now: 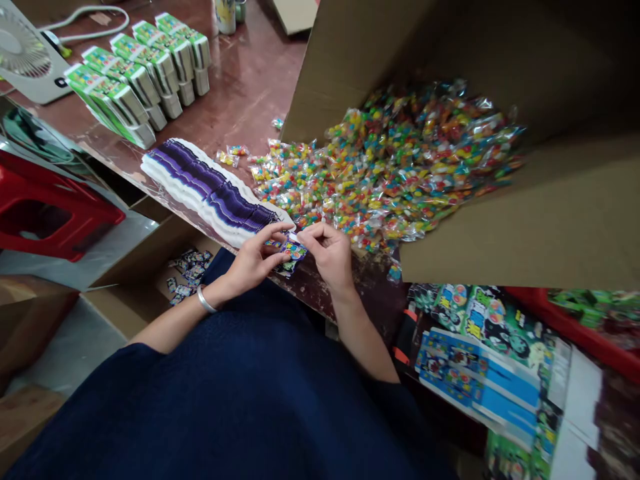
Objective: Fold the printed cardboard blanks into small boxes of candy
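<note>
Between my two hands, at the table's front edge, is a small printed candy box [295,251] in purple, green and yellow. My left hand [257,259], with a silver bangle at the wrist, grips it from the left with thumb and fingers. Thumb and forefinger of my right hand [327,253] pinch at the box's white top flap. Just beyond lies a long fanned row of flat purple-and-white box blanks [215,190]. A heap of clear packets of colourful candies [400,173] spills out of a tipped cardboard carton [470,247] ahead of my right hand.
Stacks of green-and-white cartons [145,73] stand at the back left, near a white fan [27,53]. Below the table edge, an open cardboard box [135,303] holds several small filled boxes [190,273]. A red stool [50,207] is at left; printed cardboard sheets [480,373] lie at right.
</note>
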Demonstrator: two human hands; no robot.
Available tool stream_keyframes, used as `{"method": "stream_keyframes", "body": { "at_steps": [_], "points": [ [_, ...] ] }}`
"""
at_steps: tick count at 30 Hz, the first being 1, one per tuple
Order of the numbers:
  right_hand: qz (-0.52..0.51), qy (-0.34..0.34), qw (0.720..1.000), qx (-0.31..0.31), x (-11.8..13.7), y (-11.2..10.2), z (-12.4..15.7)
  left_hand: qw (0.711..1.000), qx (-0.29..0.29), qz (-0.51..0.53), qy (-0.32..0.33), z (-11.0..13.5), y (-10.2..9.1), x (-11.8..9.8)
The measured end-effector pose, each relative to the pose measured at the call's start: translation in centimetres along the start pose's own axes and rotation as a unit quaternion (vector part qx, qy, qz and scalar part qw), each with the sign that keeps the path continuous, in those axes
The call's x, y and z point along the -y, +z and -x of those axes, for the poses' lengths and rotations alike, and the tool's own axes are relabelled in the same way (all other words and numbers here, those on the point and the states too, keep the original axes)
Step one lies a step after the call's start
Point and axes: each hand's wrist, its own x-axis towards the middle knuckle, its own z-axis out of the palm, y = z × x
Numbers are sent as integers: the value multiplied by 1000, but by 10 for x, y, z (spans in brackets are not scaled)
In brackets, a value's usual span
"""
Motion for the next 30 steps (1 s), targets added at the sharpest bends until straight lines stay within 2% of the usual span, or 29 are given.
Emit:
{"method": "stream_keyframes", "body": {
  "at_steps": [3,5,7,9,11,13,15,16,18,20,22,24,26,30],
  "points": [
    [52,-47,997,-11,5,5,9,1000,-17,12,-6,-2,0,2],
    [64,-61,996,7,6,7,15,1000,-25,8,-8,-1,-4,0],
    [52,-54,996,45,1,6,18,1000,-8,-21,-8,4,-17,-5],
    [30,-14,998,58,-12,1,15,995,32,-94,-6,15,-42,-12],
    [40,32,998,22,-30,-4,9,973,61,-223,11,30,-78,-18],
    [102,40,994,-9,-50,-8,-1,929,65,-364,29,44,-112,-18],
    [170,27,985,3,-65,-7,-10,890,51,-450,49,51,-132,-12],
    [200,22,979,15,-71,-5,-14,877,35,-476,60,50,-134,-8],
    [251,22,967,35,-77,3,-21,863,-2,-499,84,40,-123,3],
    [297,26,953,49,-78,11,-24,861,-23,-496,111,22,-99,15],
    [329,29,942,55,-77,17,-25,859,-15,-497,124,2,-73,28],
    [341,34,938,55,-76,19,-23,860,-3,-499,105,-12,-53,39],
    [338,38,939,53,-77,19,-22,864,-1,-497,83,-19,-43,47],
    [325,39,944,34,-79,18,-21,860,-4,-504,82,-17,-40,54]
  ]
}}
